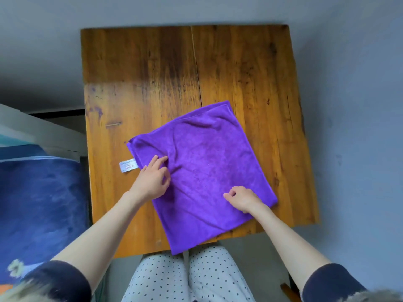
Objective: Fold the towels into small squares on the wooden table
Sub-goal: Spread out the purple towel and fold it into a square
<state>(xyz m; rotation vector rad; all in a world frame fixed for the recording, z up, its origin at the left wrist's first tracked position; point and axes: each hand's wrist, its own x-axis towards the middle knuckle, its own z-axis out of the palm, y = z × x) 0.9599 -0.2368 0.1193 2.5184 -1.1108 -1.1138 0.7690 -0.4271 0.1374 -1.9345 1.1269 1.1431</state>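
I saw the purple towel (202, 171) skewed on the worktop (250, 73), its near corner overhanging. My left hand (152, 182) rested on it loosely spread; my right hand (242, 199) curled, seemingly pinching cloth. A careless tug risked sliding it off.

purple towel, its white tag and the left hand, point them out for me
purple towel (209, 162), head view, on the flat middle of the cloth
white tag (128, 166), head view, on the middle of the label at the towel's left edge
left hand (152, 182), head view, on the back of the hand
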